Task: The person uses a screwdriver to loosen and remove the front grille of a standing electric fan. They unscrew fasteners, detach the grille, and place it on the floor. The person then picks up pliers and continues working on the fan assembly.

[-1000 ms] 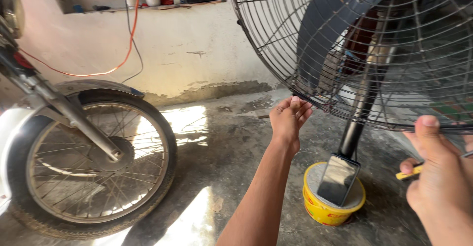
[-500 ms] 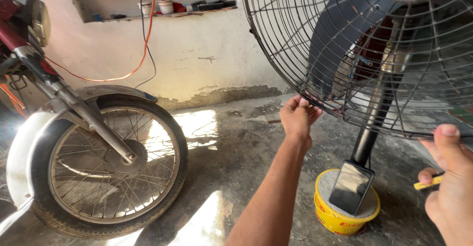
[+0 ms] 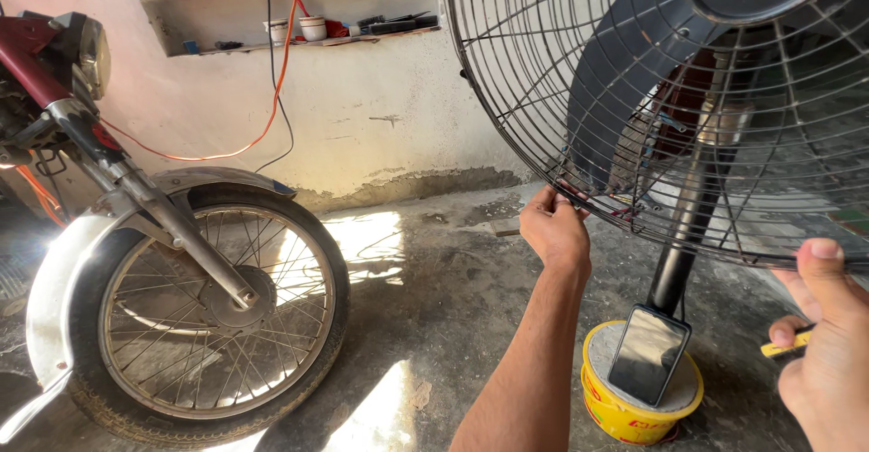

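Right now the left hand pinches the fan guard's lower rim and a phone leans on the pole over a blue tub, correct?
Not quite: the head view shows the tub is yellow. The left hand does pinch the fan guard rim, and the phone leans on the pole.

The fan guard (image 3: pixel 543 81) is thin dark metal wire, the floor (image 3: pixel 434 280) rough glossy concrete, the phone (image 3: pixel 648 354) glassy.

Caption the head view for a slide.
Left hand grips the fan guard rim; right hand holds a yellow tool beside it.

motorcycle wheel (image 3: pixel 213 303), orange cable (image 3: pixel 272 117), perhaps cups (image 3: pixel 299 28)
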